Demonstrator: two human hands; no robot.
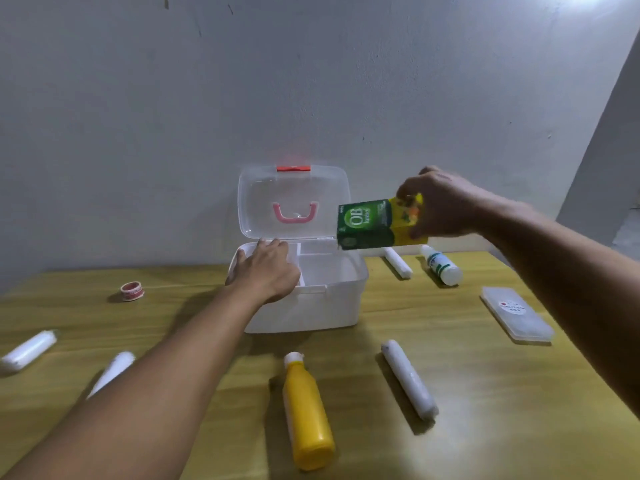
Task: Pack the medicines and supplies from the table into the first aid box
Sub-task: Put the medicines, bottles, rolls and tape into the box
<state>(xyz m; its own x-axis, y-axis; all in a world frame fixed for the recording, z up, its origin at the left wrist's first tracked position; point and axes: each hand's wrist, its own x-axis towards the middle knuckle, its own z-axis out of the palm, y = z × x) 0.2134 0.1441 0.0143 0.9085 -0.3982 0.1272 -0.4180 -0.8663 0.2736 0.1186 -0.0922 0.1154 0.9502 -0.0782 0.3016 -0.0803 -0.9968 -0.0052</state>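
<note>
Yellow bottle (308, 410) lay nearest on desk (485, 393). Left hand (265, 271), fingers spread, steadied box (329, 306); right hand (440, 206) clamped carton (374, 225) above, prob. for packing.

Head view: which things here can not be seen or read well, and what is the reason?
- First aid box, head view: the left compartment is covered by the left hand; the frosted walls hide the lower inside.
- Green and yellow carton: its right end is hidden by the fingers of the right hand; the small print is blurred.
- Flat clear case: label too small to read.
- White roll: partly behind the left forearm.
</note>
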